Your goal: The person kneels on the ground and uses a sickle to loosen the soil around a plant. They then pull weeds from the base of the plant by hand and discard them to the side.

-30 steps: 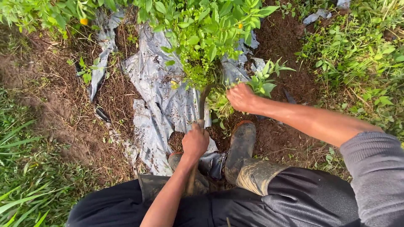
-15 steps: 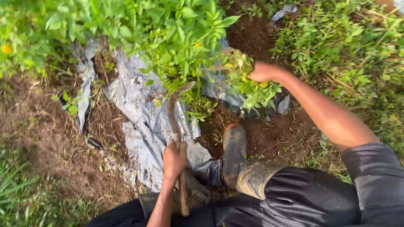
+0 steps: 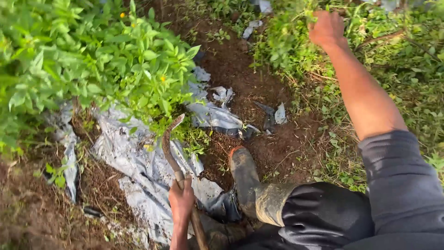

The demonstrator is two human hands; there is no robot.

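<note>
Damp brown garden soil under torn grey plastic mulch sheet (image 3: 138, 162): left hand (image 3: 181, 200) clenched round wooden-handled curved sickle (image 3: 170, 139), blade at twelve o'clock beside leafy green shrub (image 3: 92, 60); right hand (image 3: 327, 28), grip unreadable, among weeds at one o'clock; weeding underway.

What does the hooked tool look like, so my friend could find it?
Start at the grey plastic sheet on the soil. Above it, the left hand grips a wooden handle. From there the sickle curves up toward the leafy bush, the only rusty, hook-shaped thing there.
</note>
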